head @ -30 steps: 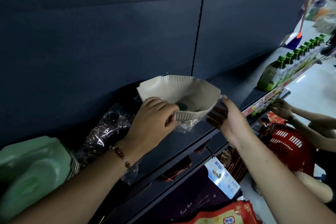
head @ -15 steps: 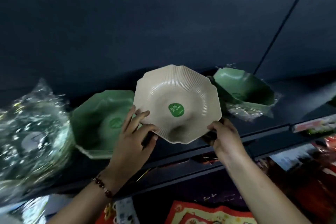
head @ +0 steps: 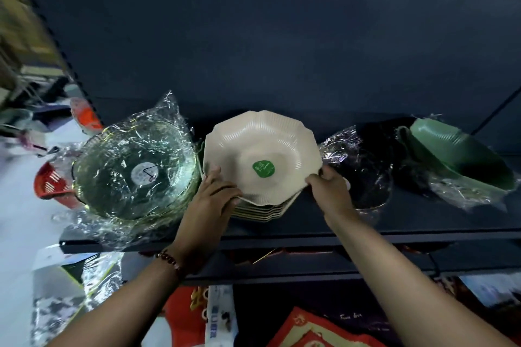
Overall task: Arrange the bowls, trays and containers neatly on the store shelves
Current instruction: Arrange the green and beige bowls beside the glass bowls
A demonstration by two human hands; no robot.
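Left hand (head: 217, 194) reaching up from lower left, beaded bracelet (head: 169, 260) at wrist, fingers curled over near-left rim of cream bowl (head: 262, 158). Right hand (head: 328, 191) extended from lower right, gripping same bowl's right rim. Cream bowl topping stack of like bowls (head: 262, 210) on dark shelf (head: 423, 220). Wrapped glass bowls (head: 132, 172) just left; green bowl (head: 456, 155) tilted far right.
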